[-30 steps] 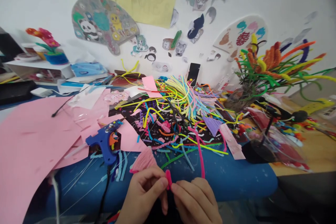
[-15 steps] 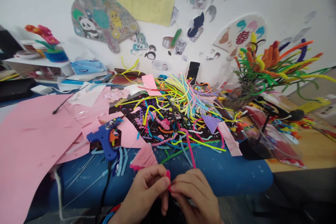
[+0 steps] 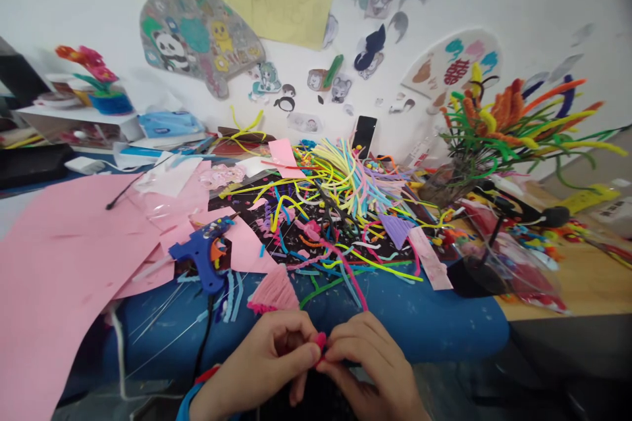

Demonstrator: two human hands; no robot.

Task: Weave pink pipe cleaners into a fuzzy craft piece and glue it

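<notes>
The small hot-pink chenille piece (image 3: 320,341) was held low, at the front edge of the blue table covering (image 3: 419,319), between the L hand (image 3: 269,355) and the R hand (image 3: 372,355). Prob. it was kept there, close to the body, b/c so small a part needs fingertips of both sides and free space around the wrists. A long pink chenille stem (image 3: 352,276) ran from the heap toward the R hand; whether it joined w/ the held piece, one cannot tell. The pink ribbed fan-shaped piece (image 3: 274,289) lay just beyond the L hand, perhaps to be near for comparing. The blue glue gun (image 3: 197,252) lay on its side at the left, maybe for easy reach, w/ pink paper sheets (image 3: 89,230) near it. Black scissors (image 3: 329,214) rested among the loose stems, apart from both hands.

As for the hands: the L one was half curled, its thumb and index finger closed on the pink piece, other fingers bent below. The R one was also curled, thumb and index tips pinched tog. at the lower end of the same piece; its palm was not visible.
</notes>
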